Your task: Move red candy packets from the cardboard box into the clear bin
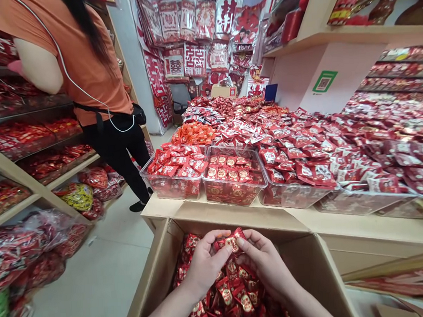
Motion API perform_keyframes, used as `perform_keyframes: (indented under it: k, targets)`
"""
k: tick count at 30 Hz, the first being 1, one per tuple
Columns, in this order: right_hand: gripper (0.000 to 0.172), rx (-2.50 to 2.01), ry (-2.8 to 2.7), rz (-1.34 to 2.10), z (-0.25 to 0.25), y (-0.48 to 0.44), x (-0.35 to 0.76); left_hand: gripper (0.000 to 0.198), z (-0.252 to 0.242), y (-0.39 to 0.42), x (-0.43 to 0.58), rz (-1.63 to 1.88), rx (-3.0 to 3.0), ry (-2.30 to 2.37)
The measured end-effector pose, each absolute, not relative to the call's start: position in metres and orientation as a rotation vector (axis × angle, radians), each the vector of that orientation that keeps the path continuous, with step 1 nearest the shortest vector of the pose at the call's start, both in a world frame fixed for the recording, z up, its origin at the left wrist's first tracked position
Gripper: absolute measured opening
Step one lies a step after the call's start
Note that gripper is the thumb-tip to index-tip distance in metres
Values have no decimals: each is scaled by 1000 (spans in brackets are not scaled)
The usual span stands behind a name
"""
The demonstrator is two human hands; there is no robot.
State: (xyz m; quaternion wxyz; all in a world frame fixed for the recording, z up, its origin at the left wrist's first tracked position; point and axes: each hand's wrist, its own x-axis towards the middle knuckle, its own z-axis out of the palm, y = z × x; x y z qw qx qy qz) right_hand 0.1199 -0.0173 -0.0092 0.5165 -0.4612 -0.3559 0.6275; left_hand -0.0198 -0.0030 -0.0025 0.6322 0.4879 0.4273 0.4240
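Note:
Between my two hands is a red-and-gold wrapped candy, pinched at both ends above a cardboard box. My left hand has its thumb and fingers closed on the candy's left side. On the other side, my right hand grips it with thumb and forefinger. Below them, many similar wrapped candies fill the bottom of the box. Just beyond the box, a clear plastic bin holds neat rows of red-and-gold candies that look alike.
A bin of red packets stands left of it, and more bins of red packets run right along the counter. A person in an orange shirt stands at the left by stocked shelves. Plastic bags of goods lie on the floor.

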Motion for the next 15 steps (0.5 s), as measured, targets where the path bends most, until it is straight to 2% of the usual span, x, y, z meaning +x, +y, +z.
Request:
perform_keyframes:
  k: [6, 12, 15]
  targets:
    - [31, -1094, -875, 1289, -11, -23, 116, 14, -6, -5, -16, 1035, 1078, 974]
    - [17, -1146, -1101, 1288, -18, -32, 103, 14, -11, -6, -16, 1062, 991, 1029]
    - [15, -1198, -1259, 1202, -1, -24, 115, 10, -3, -7, -20, 1010, 1001, 993]
